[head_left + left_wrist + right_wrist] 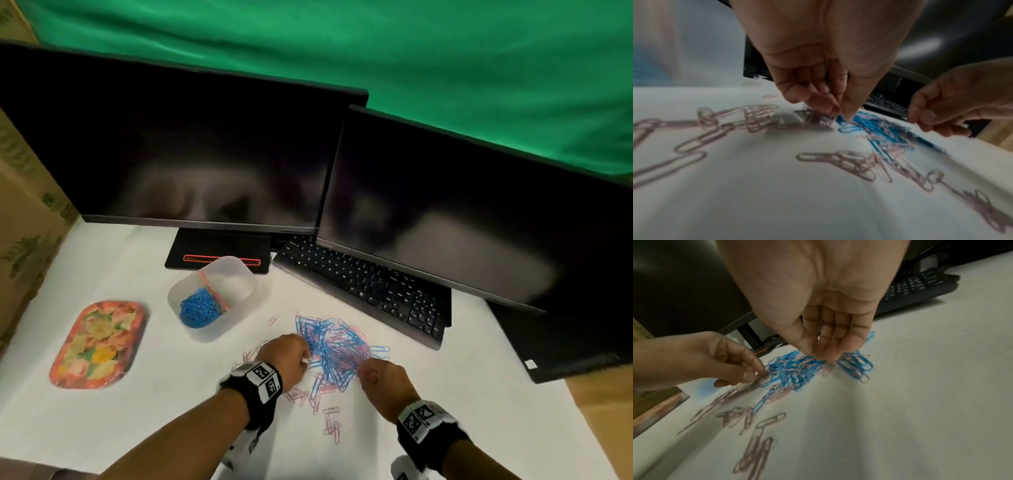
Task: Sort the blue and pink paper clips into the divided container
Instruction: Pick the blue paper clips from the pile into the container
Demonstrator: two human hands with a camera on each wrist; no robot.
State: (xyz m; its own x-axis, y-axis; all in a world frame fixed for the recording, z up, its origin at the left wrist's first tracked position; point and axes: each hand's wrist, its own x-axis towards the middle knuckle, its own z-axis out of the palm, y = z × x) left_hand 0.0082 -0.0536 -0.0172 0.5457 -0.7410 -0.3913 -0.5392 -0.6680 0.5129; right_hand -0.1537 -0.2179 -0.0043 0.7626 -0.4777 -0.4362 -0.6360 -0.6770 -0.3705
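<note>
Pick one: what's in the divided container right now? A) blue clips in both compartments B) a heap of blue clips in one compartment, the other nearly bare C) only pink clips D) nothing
B: in the head view the divided container holds a heap of blue clips in its left compartment, while the compartment past the pink divider looks nearly bare.

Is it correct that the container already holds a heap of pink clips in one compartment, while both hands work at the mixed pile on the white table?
Not quite. The heap in the container is of blue clips, not pink, as the head view shows. The rest holds: the left hand and right hand are both at the mixed pile on the white table.
</note>
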